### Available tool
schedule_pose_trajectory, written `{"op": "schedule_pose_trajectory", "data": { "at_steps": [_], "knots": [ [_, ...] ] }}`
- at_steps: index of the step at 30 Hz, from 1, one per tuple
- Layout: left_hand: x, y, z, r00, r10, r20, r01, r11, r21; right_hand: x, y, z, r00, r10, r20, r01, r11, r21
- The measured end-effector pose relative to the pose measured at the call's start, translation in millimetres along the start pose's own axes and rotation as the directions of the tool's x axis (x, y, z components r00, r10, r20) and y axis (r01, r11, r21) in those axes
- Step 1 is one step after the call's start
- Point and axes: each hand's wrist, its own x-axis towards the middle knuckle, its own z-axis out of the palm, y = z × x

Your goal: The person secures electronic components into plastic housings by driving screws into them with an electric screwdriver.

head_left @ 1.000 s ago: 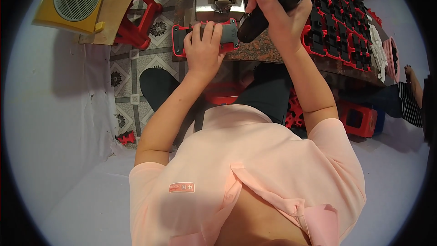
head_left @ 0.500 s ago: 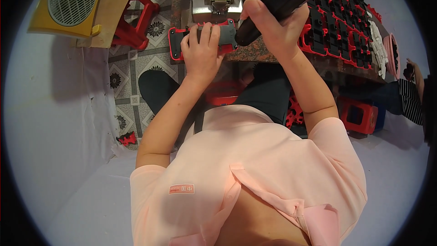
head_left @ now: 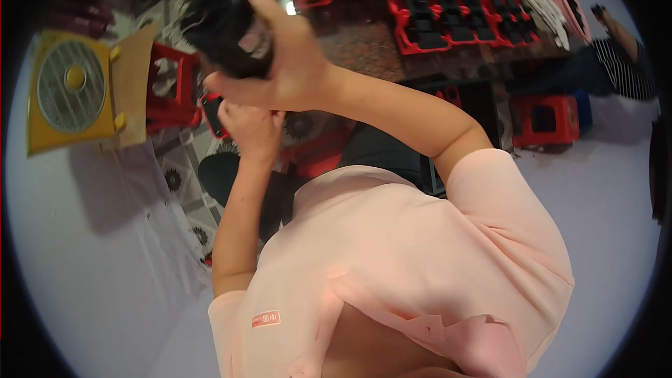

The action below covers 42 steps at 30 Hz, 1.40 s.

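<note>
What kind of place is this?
Probably an assembly workshop: rows of matching red-and-black parts lie on the speckled table, and the person's right hand grips a bulky black tool.

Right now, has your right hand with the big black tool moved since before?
Yes. The right hand moved left, away from the rows of red-and-black parts on the speckled table, taking the black handheld tool along.

Pink shirt (head_left: 392,224) | small red rectangular label (head_left: 266,318), lettered | black tool (head_left: 222,33) | pale label (head_left: 255,40), blurred
</note>
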Motion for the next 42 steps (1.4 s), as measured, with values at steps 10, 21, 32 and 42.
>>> {"op": "schedule_pose_trajectory", "data": {
  "at_steps": [10, 21, 32, 42],
  "knots": [
    [29.7, 162.4, 0.7, 0.849, 0.528, 0.005, -0.455, 0.737, -0.499, -16.1, -85.0, -193.5, 0.871, -0.054, -0.489, 0.037, 0.998, -0.044],
    [110.7, 216.5, 81.5, 0.781, 0.580, -0.233, -0.616, 0.777, -0.129, -42.8, -139.5, -259.4, 0.842, -0.268, -0.468, 0.168, 0.955, -0.245],
    [30.7, -17.4, -50.8, 0.600, 0.793, 0.103, -0.745, 0.601, -0.289, 7.7, -35.0, -124.4, 0.931, 0.100, -0.350, -0.037, 0.983, 0.182],
    [10.7, -17.3, -52.2, 0.953, 0.299, -0.039, -0.299, 0.922, -0.244, 44.5, 65.8, 13.7, 0.975, -0.135, -0.174, 0.154, 0.983, 0.097]
  ]
}}
